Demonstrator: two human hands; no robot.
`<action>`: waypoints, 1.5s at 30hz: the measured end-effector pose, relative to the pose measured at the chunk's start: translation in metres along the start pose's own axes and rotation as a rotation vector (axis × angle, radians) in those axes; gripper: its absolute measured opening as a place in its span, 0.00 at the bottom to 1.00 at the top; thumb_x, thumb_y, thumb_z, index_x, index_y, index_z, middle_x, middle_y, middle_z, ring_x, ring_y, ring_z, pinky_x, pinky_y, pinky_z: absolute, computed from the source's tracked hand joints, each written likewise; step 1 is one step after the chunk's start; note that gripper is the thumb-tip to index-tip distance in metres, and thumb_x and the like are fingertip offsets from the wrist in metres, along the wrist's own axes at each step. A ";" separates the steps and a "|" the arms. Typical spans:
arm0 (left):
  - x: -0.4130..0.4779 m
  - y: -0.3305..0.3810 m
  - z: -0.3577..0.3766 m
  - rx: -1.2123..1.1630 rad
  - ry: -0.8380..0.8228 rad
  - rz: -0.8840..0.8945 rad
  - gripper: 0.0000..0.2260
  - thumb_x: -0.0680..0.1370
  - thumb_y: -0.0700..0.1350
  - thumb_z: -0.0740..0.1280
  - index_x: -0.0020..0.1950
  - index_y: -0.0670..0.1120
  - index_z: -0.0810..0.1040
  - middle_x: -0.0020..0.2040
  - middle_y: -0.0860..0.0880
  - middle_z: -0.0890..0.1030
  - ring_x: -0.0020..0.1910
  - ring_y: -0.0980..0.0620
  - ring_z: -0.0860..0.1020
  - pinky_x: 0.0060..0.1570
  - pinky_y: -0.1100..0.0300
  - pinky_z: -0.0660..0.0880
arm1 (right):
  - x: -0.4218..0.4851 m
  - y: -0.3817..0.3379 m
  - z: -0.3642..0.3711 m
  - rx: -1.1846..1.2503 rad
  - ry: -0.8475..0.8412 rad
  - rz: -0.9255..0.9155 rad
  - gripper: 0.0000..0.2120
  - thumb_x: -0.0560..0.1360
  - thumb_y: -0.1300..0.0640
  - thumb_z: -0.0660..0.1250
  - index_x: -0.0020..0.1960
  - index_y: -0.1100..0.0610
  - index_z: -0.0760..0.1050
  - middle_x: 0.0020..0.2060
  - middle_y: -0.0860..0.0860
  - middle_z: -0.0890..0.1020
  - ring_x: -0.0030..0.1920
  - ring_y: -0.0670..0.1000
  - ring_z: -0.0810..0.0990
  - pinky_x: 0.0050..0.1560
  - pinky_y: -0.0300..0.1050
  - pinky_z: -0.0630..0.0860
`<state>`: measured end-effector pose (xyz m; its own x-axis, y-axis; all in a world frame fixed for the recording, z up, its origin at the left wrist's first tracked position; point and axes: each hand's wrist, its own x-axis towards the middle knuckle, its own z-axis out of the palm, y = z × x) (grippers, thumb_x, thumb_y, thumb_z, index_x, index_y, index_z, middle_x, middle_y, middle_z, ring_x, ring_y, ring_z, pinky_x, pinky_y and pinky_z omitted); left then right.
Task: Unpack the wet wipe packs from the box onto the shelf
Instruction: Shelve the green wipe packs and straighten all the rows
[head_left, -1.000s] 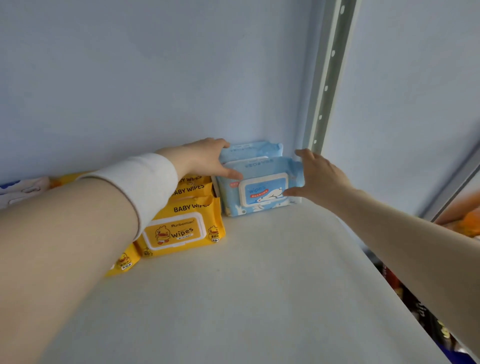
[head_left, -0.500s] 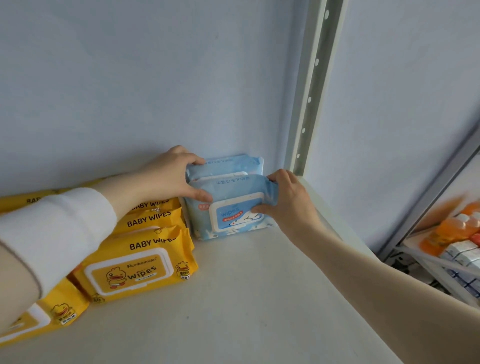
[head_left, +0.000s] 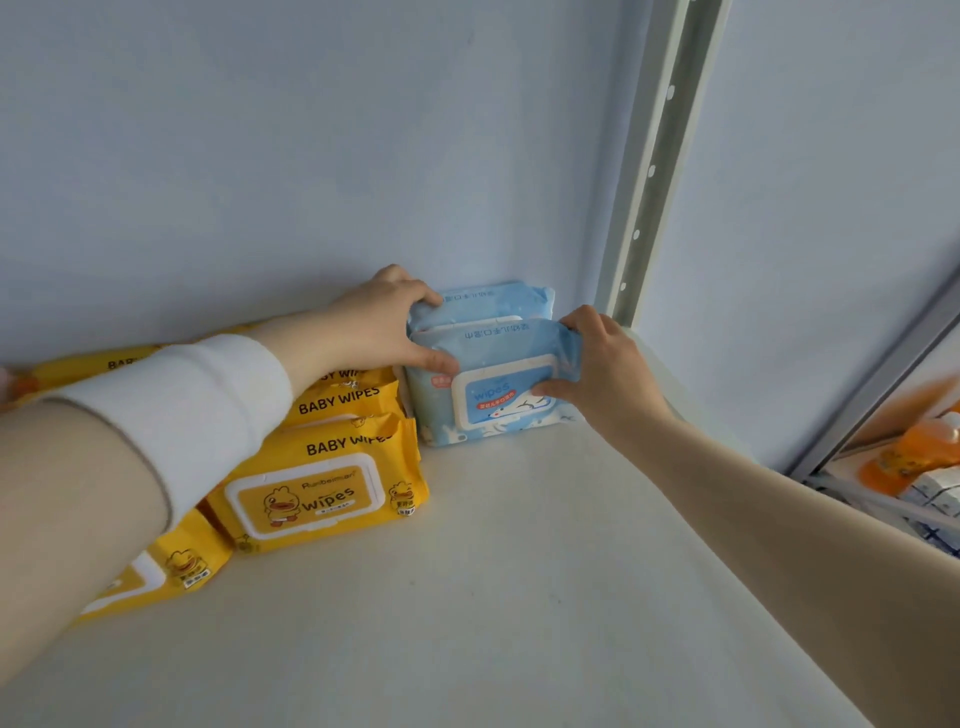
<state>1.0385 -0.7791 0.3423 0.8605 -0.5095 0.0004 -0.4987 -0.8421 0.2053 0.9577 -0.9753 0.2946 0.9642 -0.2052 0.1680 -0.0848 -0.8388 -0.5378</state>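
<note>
since a second ago the right hand (head_left: 608, 369), then spread open just beside the packs, has been closed on the front blue pack (head_left: 493, 395); against half a second ago almost nothing is changed, and both hands are kept where they were.

the front blue pack is stood on the shelf (head_left: 519, 597) in the far corner, touching the rear blue pack (head_left: 493, 301) behind it. its 3 o'clock edge is gripped by the right hand, fingers curled over the top and thumb laid on the lid. the 9 o'clock corners of both blue packs are pinched by the left hand (head_left: 379, 332), fingers behind and thumb pressed on the front.

"baby wipes" is printed in black along the tops of the yellow packs (head_left: 322, 493), which are lined up at 8 o'clock of the blue ones; "wipes", a duck and a small brand line, roughly "runbeiman", are shown on the nearest lid. "wipes" and a white bear are seen on the blue lid, with chinese writing turned upside down along the top.

the scene is backed by a pale blue wall (head_left: 311, 156). a perforated grey post (head_left: 654, 171) is set at 1 o'clock of the blue packs. several yellow packs are partly hidden by a white cuff (head_left: 182, 410). orange bottles (head_left: 924, 452) and small boxes (head_left: 935, 493), blurred, are glimpsed at 4 o'clock.
</note>
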 end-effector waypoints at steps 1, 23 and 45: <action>-0.002 0.002 -0.002 0.029 -0.011 0.007 0.39 0.64 0.61 0.74 0.71 0.48 0.66 0.66 0.46 0.67 0.65 0.48 0.68 0.65 0.56 0.66 | -0.001 -0.004 -0.002 -0.048 -0.020 0.015 0.29 0.67 0.54 0.75 0.62 0.57 0.66 0.58 0.56 0.73 0.57 0.58 0.74 0.52 0.50 0.72; -0.216 -0.083 -0.096 0.671 -0.134 -0.160 0.35 0.69 0.67 0.64 0.71 0.50 0.64 0.66 0.48 0.71 0.67 0.46 0.67 0.61 0.50 0.67 | -0.099 -0.175 0.005 -0.823 -0.037 -0.478 0.23 0.75 0.57 0.64 0.68 0.59 0.63 0.63 0.58 0.71 0.64 0.59 0.70 0.63 0.51 0.67; -0.329 -0.290 -0.054 0.317 -0.025 -0.150 0.44 0.64 0.63 0.72 0.74 0.50 0.57 0.74 0.48 0.61 0.72 0.47 0.61 0.68 0.52 0.61 | -0.163 -0.332 0.197 -0.465 -0.006 -0.515 0.45 0.59 0.38 0.76 0.67 0.62 0.68 0.69 0.61 0.65 0.74 0.62 0.54 0.72 0.56 0.56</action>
<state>0.9061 -0.3577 0.3351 0.9257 -0.3768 -0.0319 -0.3780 -0.9189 -0.1129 0.8782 -0.5639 0.2829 0.9118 0.2791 0.3012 0.2868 -0.9578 0.0192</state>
